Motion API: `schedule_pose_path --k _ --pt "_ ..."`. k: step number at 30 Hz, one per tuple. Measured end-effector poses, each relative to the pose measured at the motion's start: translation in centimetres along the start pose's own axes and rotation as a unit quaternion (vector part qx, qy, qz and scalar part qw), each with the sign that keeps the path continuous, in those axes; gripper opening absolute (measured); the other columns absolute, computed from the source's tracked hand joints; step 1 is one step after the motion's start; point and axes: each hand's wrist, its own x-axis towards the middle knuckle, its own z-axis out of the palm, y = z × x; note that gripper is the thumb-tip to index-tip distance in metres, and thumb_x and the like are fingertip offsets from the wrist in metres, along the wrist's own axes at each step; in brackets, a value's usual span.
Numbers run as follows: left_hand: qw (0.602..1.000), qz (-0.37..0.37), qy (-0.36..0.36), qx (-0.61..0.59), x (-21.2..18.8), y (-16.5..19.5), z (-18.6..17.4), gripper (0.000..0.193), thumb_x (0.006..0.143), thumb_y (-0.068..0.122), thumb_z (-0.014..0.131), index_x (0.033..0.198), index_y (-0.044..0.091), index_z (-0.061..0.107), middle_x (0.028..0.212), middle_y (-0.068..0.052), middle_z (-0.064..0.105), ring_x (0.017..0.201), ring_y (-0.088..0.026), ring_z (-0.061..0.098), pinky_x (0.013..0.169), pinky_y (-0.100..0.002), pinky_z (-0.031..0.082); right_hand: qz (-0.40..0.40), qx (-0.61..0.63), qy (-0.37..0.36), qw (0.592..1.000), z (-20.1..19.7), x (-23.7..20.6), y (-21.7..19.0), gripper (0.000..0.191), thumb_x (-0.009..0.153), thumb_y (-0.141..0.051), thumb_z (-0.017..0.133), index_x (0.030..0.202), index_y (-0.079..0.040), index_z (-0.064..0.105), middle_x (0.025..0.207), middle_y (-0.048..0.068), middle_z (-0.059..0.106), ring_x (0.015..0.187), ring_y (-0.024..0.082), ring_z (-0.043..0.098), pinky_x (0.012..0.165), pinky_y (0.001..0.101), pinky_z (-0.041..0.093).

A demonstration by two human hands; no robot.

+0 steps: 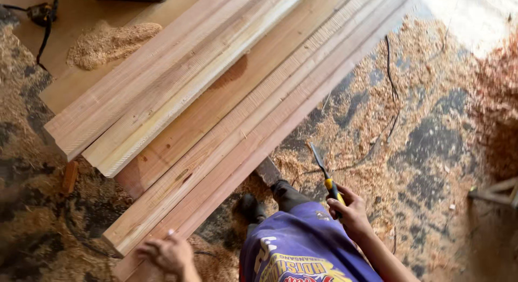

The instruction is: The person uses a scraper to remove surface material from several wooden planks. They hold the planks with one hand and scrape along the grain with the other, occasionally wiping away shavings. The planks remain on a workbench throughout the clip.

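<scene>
Right hand (352,213): fingers closed around a yellow-handled chisel (326,177), blade up. Left hand (168,253): fingers spread loosely, resting on the near end of the stacked planks (216,115), grasping nothing.

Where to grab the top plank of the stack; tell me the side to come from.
Grip the top plank at its near end face, which overhangs the boards beneath. Come from the lower left, where the left hand is free; the right hand holds a chisel.

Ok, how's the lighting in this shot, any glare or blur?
Head view: top right floor is blown out by glare; planks are evenly lit and sharp; left hand is slightly blurred; right hand and its chisel are fairly crisp.
</scene>
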Motion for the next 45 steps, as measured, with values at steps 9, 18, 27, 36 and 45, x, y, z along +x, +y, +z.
schedule_pose_path --k 9,18,27,36,45 --pt "0.988 0.148 0.018 0.035 -3.4 3.5 0.2 0.083 0.098 0.044 0.055 0.156 -0.012 0.035 0.164 -0.03 0.025 0.153 -0.041 0.02 0.125 -0.053 0.022 -0.065 0.172 -0.063 0.981 -1.3 -7.2 -0.4 0.072 0.075 -0.01 0.077 0.142 0.005 0.051 0.098 0.012 0.068 0.064 0.014 0.06 0.054 0.0276 0.05" --pt "0.976 0.145 -0.136 0.086 -6.5 11.6 0.5 0.063 0.096 0.036 0.058 0.144 -0.003 0.048 0.138 -0.023 0.048 0.125 -0.035 0.046 0.107 -0.047 0.039 -0.062 0.247 -0.071 0.964 -7.6 -2.6 -2.3 0.055 0.085 -0.012 0.071 0.134 -0.001 0.052 0.075 0.01 0.06 0.058 0.017 0.058 0.049 0.032 0.05" --pt "0.947 0.278 -0.155 -0.031 -19.5 25.7 4.5 0.045 0.094 0.028 0.061 0.133 0.005 0.062 0.113 -0.016 0.071 0.097 -0.029 0.071 0.089 -0.041 0.055 -0.202 0.255 -0.079 0.942 -21.5 6.9 -5.5 0.052 0.094 -0.027 0.056 0.139 -0.006 0.043 0.081 0.007 0.061 0.063 0.015 0.058 0.057 0.0327 0.051" --pt "0.841 0.484 -0.152 -0.187 -32.6 45.7 4.5 0.024 0.092 0.025 0.064 0.101 0.006 0.077 0.087 -0.011 0.079 0.073 -0.024 0.074 0.067 -0.037 0.058 -0.214 0.272 -0.073 0.936 -32.5 13.0 -15.6 0.08 0.099 -0.062 0.036 0.143 0.005 0.042 0.085 0.009 0.065 0.07 0.018 0.059 0.064 0.0333 0.053" --pt "0.685 0.372 -0.524 -0.342 -45.1 61.6 3.7 0.03 0.097 0.03 0.06 0.098 0.004 0.075 0.09 -0.011 0.08 0.078 -0.018 0.076 0.07 -0.033 0.063 -0.022 0.057 0.088 0.994 -32.9 22.5 -19.0 0.062 0.103 -0.045 0.046 0.145 0.0 0.057 0.074 0.01 0.059 0.062 0.02 0.052 0.056 0.0363 0.049"
